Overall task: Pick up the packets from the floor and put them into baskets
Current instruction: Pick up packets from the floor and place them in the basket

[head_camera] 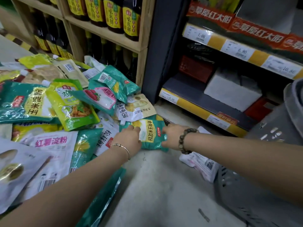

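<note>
Floor [155, 185]: bare grey concrete is seen between the two forearms.
Near basket [237, 190]: a grey slotted basket is set at the lower right, on the floor.
Pink-and-white packet [201, 164]: it is laid against the near basket's rim, under the right forearm.
Left hand [129, 136]: its fingers are curled over the left edge of the green packet [150, 133], which is held there.
Right hand [172, 136]: the packet's right edge is pinched between fingers and thumb.
Green packet: it is kept low at the floor, at the pile's right end, between both hands.
Pile of packets [65, 104]: many packets are heaped to the left.
Second basket [285, 115]: it is seen at the right edge.
Wooden shelf [141, 46]: dark bottles [113, 13] are stored behind the pile.
</note>
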Available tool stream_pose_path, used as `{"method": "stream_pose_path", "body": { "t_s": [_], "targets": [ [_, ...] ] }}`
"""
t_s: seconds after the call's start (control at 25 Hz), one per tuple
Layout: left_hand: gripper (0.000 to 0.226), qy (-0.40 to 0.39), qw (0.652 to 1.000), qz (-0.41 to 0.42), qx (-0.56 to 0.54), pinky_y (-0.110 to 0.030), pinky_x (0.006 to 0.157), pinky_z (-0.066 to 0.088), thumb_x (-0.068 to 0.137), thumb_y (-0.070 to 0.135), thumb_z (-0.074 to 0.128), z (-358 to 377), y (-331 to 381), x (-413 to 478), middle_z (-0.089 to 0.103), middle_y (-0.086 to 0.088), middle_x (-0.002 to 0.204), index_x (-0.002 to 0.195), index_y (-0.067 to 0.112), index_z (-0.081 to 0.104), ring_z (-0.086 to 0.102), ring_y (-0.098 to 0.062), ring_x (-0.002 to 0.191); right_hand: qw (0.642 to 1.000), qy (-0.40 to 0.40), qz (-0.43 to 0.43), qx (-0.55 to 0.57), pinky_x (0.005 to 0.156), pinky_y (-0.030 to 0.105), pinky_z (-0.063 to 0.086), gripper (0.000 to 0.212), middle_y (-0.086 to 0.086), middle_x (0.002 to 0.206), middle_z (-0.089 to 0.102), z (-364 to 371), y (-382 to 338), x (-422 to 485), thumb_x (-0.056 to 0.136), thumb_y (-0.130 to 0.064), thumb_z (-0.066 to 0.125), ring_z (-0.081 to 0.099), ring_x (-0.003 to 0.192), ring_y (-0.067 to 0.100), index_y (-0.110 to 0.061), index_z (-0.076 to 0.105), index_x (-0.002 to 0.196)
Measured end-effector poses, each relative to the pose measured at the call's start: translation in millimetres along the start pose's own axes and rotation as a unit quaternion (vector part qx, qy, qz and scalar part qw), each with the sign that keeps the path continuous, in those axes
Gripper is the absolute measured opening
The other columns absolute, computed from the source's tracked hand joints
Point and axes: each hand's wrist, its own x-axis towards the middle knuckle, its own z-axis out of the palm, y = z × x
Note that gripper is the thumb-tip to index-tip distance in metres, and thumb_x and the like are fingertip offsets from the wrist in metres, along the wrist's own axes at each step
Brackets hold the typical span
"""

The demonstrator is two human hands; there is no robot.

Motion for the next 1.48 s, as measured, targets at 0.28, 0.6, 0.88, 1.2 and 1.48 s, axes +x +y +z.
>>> {"method": "stream_pose_path", "body": {
  "t_s": [0.28, 0.6, 0.88, 1.2, 1.48],
  "targets": [
    [0.046, -0.042, 0.994, -0.045, -0.086, -0.034, 0.088, 0.045, 0.087, 0.024, 0.049, 34.1, -31.4, -34.7, 0.048, -0.007, 0.127, 0.132, 0.02, 0.043, 0.052, -0.028, 0.112, 0.997, -0.042, 0.001, 0.062, 0.089, 0.032, 0.046, 0.047, 0.012, 0.124, 0.053, 53.8, -23.8, 69.7, 0.087, -0.038, 0.051, 0.053, 0.109, 0.029, -0.011, 0.049, 0.126],
    [0.041, -0.05, 0.968, -0.098, -0.227, -0.018, 0.085, 0.036, 0.087, 0.02, 0.056, 40.5, -52.4, -58.4, 0.053, -0.003, 0.125, 0.128, 0.024, 0.053, 0.054, -0.018, 0.109, 0.973, 0.068, 0.063, 0.213, 0.102, 0.036, 0.038, 0.059, 0.012, 0.143, 0.04, 82.2, 3.2, 173.4, 0.088, -0.041, 0.058, 0.044, 0.126, 0.029, -0.017, 0.039, 0.139],
    [0.03, -0.023, 0.927, -0.118, -0.356, -0.02, 0.077, 0.044, 0.087, 0.007, 0.057, 42.3, -53.6, -58.9, 0.06, 0.002, 0.103, 0.114, 0.021, 0.059, 0.058, -0.013, 0.084, 0.963, -0.1, 0.101, 0.23, 0.096, 0.037, 0.046, 0.091, 0.01, 0.133, 0.053, 105.7, 32.7, 152.7, 0.063, -0.063, 0.072, 0.055, 0.115, 0.026, -0.016, 0.044, 0.135],
    [0.034, -0.047, 0.695, -0.31, -0.647, -0.021, 0.052, 0.048, 0.083, 0.016, 0.067, 63.7, -39.8, -65.5, 0.06, -0.002, 0.081, 0.115, 0.013, 0.055, 0.061, -0.01, 0.064, 0.827, 0.081, 0.073, 0.551, 0.07, 0.036, 0.056, 0.009, 0.006, 0.082, 0.07, 118.9, -2.2, 46.9, 0.083, -0.015, 0.066, 0.067, 0.075, 0.02, -0.021, 0.066, 0.077],
    [0.06, -0.042, 0.665, -0.228, -0.71, -0.034, 0.066, 0.056, 0.048, 0.038, 0.076, 58.0, -3.0, -51.2, 0.074, -0.006, 0.094, 0.104, 0.019, 0.063, 0.071, -0.023, 0.079, 0.629, 0.099, 0.169, 0.753, 0.072, 0.042, 0.057, 0.005, 0.011, 0.081, 0.072, 97.5, -23.6, -25.5, 0.083, -0.014, 0.068, 0.068, 0.074, 0.027, -0.015, 0.066, 0.078]
  ]
}}
